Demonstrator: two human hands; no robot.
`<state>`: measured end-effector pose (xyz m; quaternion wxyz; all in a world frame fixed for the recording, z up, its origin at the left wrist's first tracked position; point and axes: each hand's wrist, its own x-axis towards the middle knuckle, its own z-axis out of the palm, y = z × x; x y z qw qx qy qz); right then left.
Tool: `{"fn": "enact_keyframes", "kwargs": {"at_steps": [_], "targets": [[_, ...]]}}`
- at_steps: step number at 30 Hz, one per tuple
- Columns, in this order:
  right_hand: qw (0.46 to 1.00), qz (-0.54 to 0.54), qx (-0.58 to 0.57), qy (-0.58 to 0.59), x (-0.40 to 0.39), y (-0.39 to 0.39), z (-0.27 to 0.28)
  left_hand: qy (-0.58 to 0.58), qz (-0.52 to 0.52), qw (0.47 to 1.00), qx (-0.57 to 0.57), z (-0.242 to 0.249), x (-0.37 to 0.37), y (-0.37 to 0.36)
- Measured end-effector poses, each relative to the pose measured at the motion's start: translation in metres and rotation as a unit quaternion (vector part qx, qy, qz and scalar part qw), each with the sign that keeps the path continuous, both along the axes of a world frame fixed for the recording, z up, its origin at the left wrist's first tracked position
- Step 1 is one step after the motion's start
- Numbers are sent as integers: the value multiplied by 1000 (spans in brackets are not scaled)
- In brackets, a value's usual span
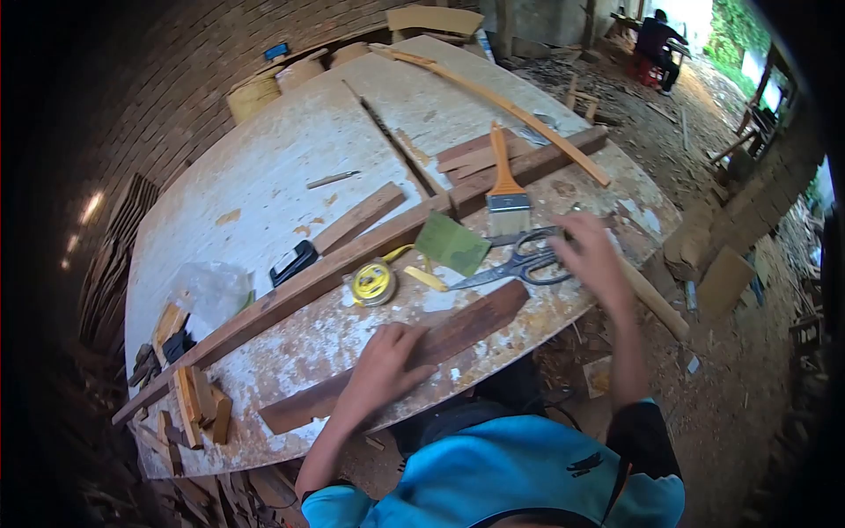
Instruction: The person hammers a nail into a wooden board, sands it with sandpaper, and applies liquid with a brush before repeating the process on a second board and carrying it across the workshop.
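My left hand (385, 368) rests on a dark reddish-brown wooden board (471, 326) near the table's front edge, fingers slightly bent and thumb spread. My right hand (588, 257) is at the handle loops of the dark-handled scissors (537, 260), with thumb and fingertips around the upper loop. The blades lie on the table and point left. Just behind them are a green sandpaper piece (451, 244) and a wide paintbrush (505, 185) with an orange handle. A yellow tape measure (374, 282) sits beyond my left hand.
A long wooden beam (326, 280) crosses the worn white table (238, 189). A black stapler-like tool (294, 262), a plastic bag (211, 290) and wood blocks (201, 405) lie left. A curved wooden strip (510, 106) overhangs the beam. Another person (660, 48) sits far right.
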<state>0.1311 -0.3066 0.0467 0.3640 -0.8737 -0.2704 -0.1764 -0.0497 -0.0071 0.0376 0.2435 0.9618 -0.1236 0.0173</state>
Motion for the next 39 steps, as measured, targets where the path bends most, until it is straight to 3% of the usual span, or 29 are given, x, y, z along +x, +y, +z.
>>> {"fn": "enact_keyframes", "kwargs": {"at_steps": [4, 8, 11, 12, 15, 23, 26, 29, 31, 35, 39], "targets": [[978, 189, -44, 73, 20, 64, 2, 50, 71, 996, 14, 14, 1, -12], [945, 227, -183, 149, 42, 104, -11, -3, 122, 993, 2, 16, -5, 0], [950, 247, -120, 151, 49, 117, -24, -43, 122, 991, 12, 15, -8, 16], [933, 240, -156, 217, 46, 119, -14, -83, 119, 989, 10, 14, -7, 22], [951, 268, -91, 127, 46, 114, -25, -208, 109, 972, 0, 7, 8, 44], [941, 245, 72, 222, 42, 115, -17, -286, 226, 930, -40, 14, 79, 88], [958, 231, 84, 150, 45, 120, -27, -293, 183, 939, 11, 14, 95, 72], [962, 213, 19, 167, 30, 121, -3, -277, 169, 944, 62, 9, 104, 63], [970, 204, 3, 131, 37, 121, -19, -254, 177, 948, 68, 5, 105, 65], [982, 171, -2, 81, 43, 119, -26, -268, 181, 938, 123, 8, 59, 80], [985, 161, 26, 53, 31, 127, -14, -190, 238, 934, 189, 10, -8, 104]]}}
